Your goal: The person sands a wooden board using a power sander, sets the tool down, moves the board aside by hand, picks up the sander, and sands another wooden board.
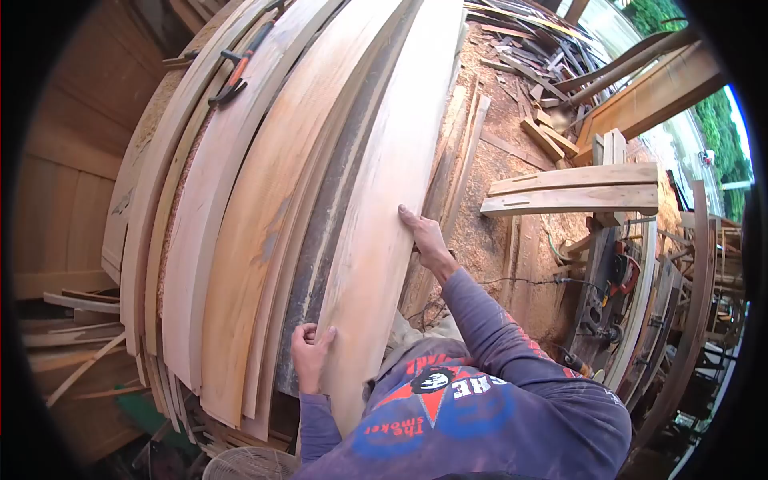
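Observation:
A long pale wooden plank (384,200) stretches away from my body, its near end close to my shirt. My right hand (426,240) grips its right edge, thumb on the top face and the other fingers mostly hidden at the side. On the opposite edge, nearer to me, my left hand (310,356) has curled fingers, with the thumb against the plank. Just left of the plank lies a dark, weathered board (316,256). Beyond it is a wide tan plank (272,208).
More planks (212,192) lie side by side on the left, with an orange-and-black tool (240,72) on them. At right are a jointed wooden frame (572,192), a red power tool (624,268) and a cable (520,280). Scrap wood (544,64) and shavings cover the ground.

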Available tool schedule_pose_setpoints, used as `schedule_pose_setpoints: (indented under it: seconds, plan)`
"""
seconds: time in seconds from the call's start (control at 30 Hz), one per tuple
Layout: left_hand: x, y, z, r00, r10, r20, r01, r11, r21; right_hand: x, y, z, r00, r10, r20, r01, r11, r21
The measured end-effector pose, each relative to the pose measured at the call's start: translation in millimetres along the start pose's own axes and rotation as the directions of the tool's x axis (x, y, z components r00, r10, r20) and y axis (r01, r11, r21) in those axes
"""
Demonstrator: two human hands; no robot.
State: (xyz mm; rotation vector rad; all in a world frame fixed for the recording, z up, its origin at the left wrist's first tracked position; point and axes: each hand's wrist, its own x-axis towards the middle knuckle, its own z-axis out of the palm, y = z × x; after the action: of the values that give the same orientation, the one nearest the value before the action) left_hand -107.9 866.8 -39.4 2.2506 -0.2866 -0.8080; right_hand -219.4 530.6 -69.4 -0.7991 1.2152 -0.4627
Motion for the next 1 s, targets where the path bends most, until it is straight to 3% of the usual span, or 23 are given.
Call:
schedule_pose_setpoints:
  seconds: [0.07, 0.1, 0.13, 0.17, 0.2, 0.23, 0.27, 0.3, 0.33, 0.4, 0.43, 0.5, 0.63, 0.7, 0.77, 0.83, 0.9, 0.97, 1.0]
  plan:
    - [12, -7, 0, 0.998, 0.053, 0.017, -0.052, 0.994, -0.093, -14, -22, 12, 0.994, -0.039, 0.105, 0.043, 0.998, -0.04]
    - [26, -28, 3, 0.989, 0.001, 0.149, 0.007, 0.999, -0.052, -19, -33, 18, 0.987, -0.058, 0.147, 0.077, 0.989, -0.127]
    - [37, -39, 2, 0.958, -0.054, 0.282, 0.053, 0.999, 0.009, -17, -38, 24, 0.987, -0.098, 0.129, 0.136, 0.933, -0.333]
    - [39, -28, -1, 0.947, -0.014, 0.322, 0.002, 0.999, 0.037, -21, -40, 29, 0.985, -0.091, 0.146, 0.135, 0.935, -0.328]
    - [35, -5, -4, 0.931, -0.173, 0.322, 0.128, 0.979, 0.157, -29, -51, 29, 0.989, -0.137, 0.053, 0.146, 0.864, -0.481]
    - [36, 4, -5, 0.896, -0.326, 0.302, 0.24, 0.927, 0.287, -27, -52, 19, 0.99, -0.101, 0.095, 0.133, 0.887, -0.443]
    - [42, -17, -8, 0.879, -0.326, 0.347, 0.292, 0.945, 0.147, -27, -56, 8, 0.987, -0.078, 0.141, 0.134, 0.885, -0.447]
    - [47, -36, -10, 0.858, -0.335, 0.391, 0.361, 0.933, 0.006, -30, -54, 0, 0.986, -0.143, 0.082, 0.165, 0.865, -0.475]
    - [48, -38, -5, 0.847, -0.309, 0.433, 0.319, 0.946, 0.052, -30, -47, -5, 0.973, -0.219, 0.068, 0.226, 0.866, -0.446]
    - [34, -33, 14, 0.917, -0.058, 0.396, 0.138, 0.974, -0.179, -36, -49, -7, 0.956, -0.288, 0.051, 0.277, 0.837, -0.472]
    - [20, -10, 22, 0.914, -0.037, 0.405, 0.114, 0.979, -0.168, -44, -54, -9, 0.953, -0.294, 0.075, 0.293, 0.829, -0.476]
    - [-12, 48, 23, 0.941, -0.162, 0.296, 0.166, 0.986, 0.011, -56, -50, -21, 0.948, -0.313, 0.062, 0.311, 0.859, -0.408]
    - [-61, 69, 30, 0.988, 0.103, 0.118, -0.089, 0.99, -0.112, -83, -34, -59, 0.927, -0.369, 0.072, 0.375, 0.895, -0.241]
    - [-95, 78, 37, 0.974, 0.224, 0.022, -0.219, 0.965, -0.148, -112, -40, -85, 0.92, -0.388, 0.063, 0.391, 0.89, -0.235]
    - [-135, 82, 48, 0.944, 0.324, -0.056, -0.329, 0.93, -0.163, -143, -52, -126, 0.902, -0.422, 0.092, 0.43, 0.896, -0.108]
    - [-175, 94, 65, 0.897, 0.426, -0.116, -0.441, 0.879, -0.181, -174, -62, -172, 0.822, -0.547, 0.158, 0.55, 0.835, 0.029]
    - [-214, 105, 81, 0.851, 0.507, -0.135, -0.524, 0.832, -0.183, -220, -79, -219, 0.628, -0.769, 0.122, 0.707, 0.628, 0.326]
    - [-254, 120, 101, 0.799, 0.585, -0.141, -0.602, 0.775, -0.191, -286, -109, -294, 0.62, -0.757, 0.208, 0.706, 0.653, 0.274]
    - [-269, 134, 113, 0.766, 0.629, -0.135, -0.642, 0.74, -0.2, -302, -116, -329, 0.564, -0.791, 0.238, 0.752, 0.611, 0.248]
